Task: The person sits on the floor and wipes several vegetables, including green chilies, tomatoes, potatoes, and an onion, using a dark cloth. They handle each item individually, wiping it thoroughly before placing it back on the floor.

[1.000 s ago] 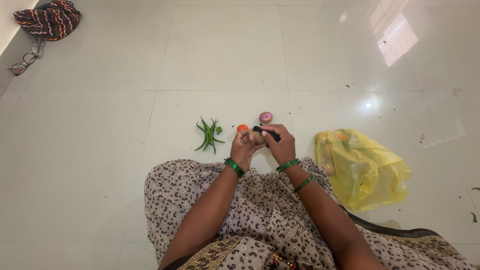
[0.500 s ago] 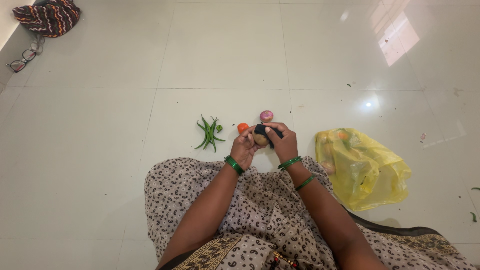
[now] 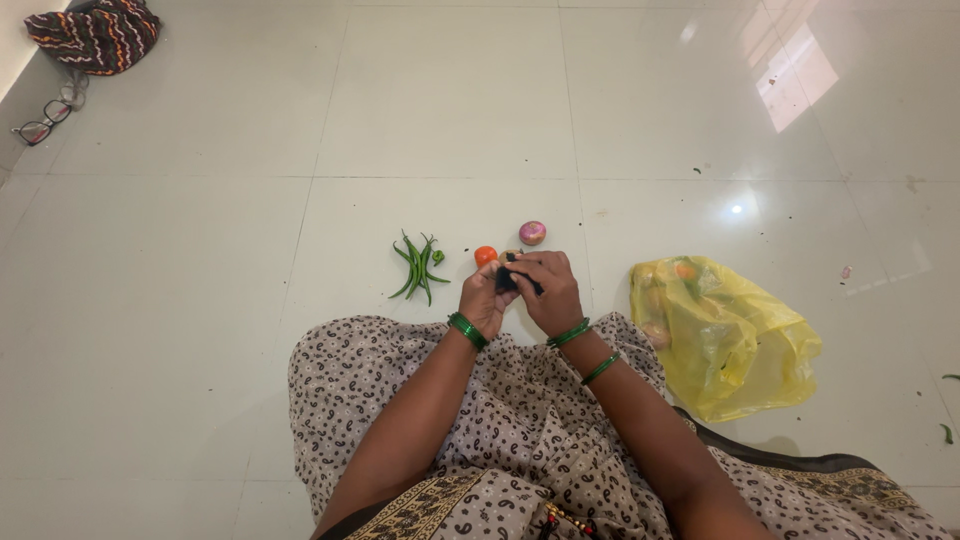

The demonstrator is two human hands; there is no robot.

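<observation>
From my remote seat I looked down on the person's two hands meeting just beyond the patterned cloth over the lap (image 3: pixel 520 420). The left hand (image 3: pixel 484 298) was curled shut around a small brownish potato (image 3: pixel 507 258), of which only a sliver showed above the fingers, so I could not read its long axis. The right hand (image 3: pixel 548 290) was closed on a dark-handled tool (image 3: pixel 512 281), a peeler or small knife as far as I could tell; its working end was hidden between the hands. The tool lay roughly along the nine-to-three line, its free end pointing toward nine o'clock, into the left palm.

The relation that mattered was plain enough: the potato sat at about ten o'clock from the right hand and touching it, pressed between both hands, with the left hand carrying it and the right hand laid across it from three o'clock. Both hands were equally near.

On the pale tiled floor (image 3: pixel 200 300), an orange-red tomato (image 3: pixel 485 255) lay just beside the left fingers at twelve o'clock, a purple onion (image 3: pixel 532 233) a little farther at one o'clock, and a bunch of green chillies (image 3: pixel 418 268) near at nine o'clock. A yellow plastic bag (image 3: pixel 730 340) lay at three o'clock, apart from the hands. Far off at ten o'clock were a striped cloth (image 3: pixel 95 35) and spectacles (image 3: pixel 40 125).
</observation>
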